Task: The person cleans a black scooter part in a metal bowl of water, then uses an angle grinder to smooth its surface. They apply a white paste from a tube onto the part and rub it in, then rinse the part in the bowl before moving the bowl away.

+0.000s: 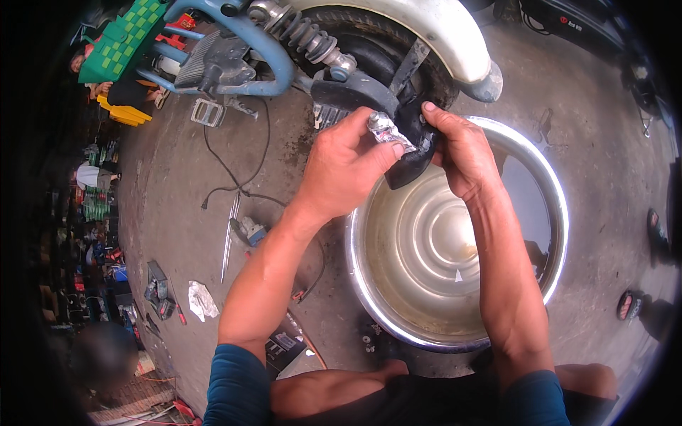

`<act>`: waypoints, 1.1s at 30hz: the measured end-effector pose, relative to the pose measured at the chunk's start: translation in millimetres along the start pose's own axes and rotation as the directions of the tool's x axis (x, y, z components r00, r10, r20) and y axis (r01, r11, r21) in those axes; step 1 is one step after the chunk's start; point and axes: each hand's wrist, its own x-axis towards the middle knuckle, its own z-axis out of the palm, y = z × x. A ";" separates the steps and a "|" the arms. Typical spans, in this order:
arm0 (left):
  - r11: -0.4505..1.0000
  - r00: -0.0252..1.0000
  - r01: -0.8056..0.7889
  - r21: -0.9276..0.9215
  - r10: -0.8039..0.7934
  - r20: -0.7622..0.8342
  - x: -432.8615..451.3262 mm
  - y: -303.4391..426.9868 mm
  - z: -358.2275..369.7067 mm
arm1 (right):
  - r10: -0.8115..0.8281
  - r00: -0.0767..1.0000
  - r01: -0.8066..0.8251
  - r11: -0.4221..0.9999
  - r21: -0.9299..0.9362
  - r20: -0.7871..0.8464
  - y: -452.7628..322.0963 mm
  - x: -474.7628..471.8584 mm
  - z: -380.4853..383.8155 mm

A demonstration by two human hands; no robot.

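Observation:
My left hand (343,162) pinches a small crumpled metal tube (384,130) bearing writing, with its capped or nozzle end pointing up and away. The tube lies against a stretch of black rubber inner tube (407,173), which hangs out beside the wheel. On the other side, my right hand (464,146) grips the inner tube, thumb on top near a round fitting. Directly below both hands is a wide metal basin (560,223) holding some water. Behind them rises the wheel's tire (362,26), under a white fender (461,40).
A coil-spring shock absorber (311,40) and blue frame (279,58) stand above, with a pedal (208,113) lower left. On the concrete floor lie metal rods (230,237), a corded power tool (251,231), crumpled paper (202,301) and a black box (285,349). People are at far left.

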 end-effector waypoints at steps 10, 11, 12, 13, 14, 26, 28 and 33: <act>0.998 1.000 0.001 -0.068 -0.001 0.012 -0.5 -1.8 2.8 | 0.002 1.000 -0.002 1.000 -0.003 0.008 -0.2 1.4 -0.5; 0.998 0.999 -0.024 -0.056 0.023 -0.028 -0.8 -2.4 4.0 | 0.003 1.000 -0.003 1.000 -0.006 0.010 0.3 1.7 0.2; 0.999 0.999 0.001 -0.037 0.001 0.048 -0.6 -1.4 3.1 | 0.003 1.000 -0.003 1.000 0.008 0.007 0.2 1.2 -0.1; 1.000 0.992 0.024 -0.017 -0.022 0.124 -0.7 1.2 0.5 | 0.002 1.000 -0.002 1.000 0.022 0.004 0.0 -0.1 0.3; 0.999 0.979 0.046 0.005 -0.046 0.199 -0.4 2.1 -0.3 | 0.002 1.000 -0.002 0.999 0.036 0.001 -0.2 -0.7 -0.1; 0.989 0.993 0.100 -0.108 -0.092 0.080 -1.1 -1.6 -0.3 | 0.027 0.999 -0.027 1.000 0.017 -0.020 3.6 -3.3 0.1; 0.978 0.992 0.124 -0.167 -0.126 -0.002 -0.3 2.3 -5.6 | 0.030 0.999 -0.028 0.996 0.081 -0.023 3.1 -5.9 0.3; 0.970 0.969 0.243 -0.007 -0.242 0.044 -3.0 -2.4 -12.5 | 0.045 0.999 -0.044 0.991 0.125 -0.004 11.5 -2.6 -4.9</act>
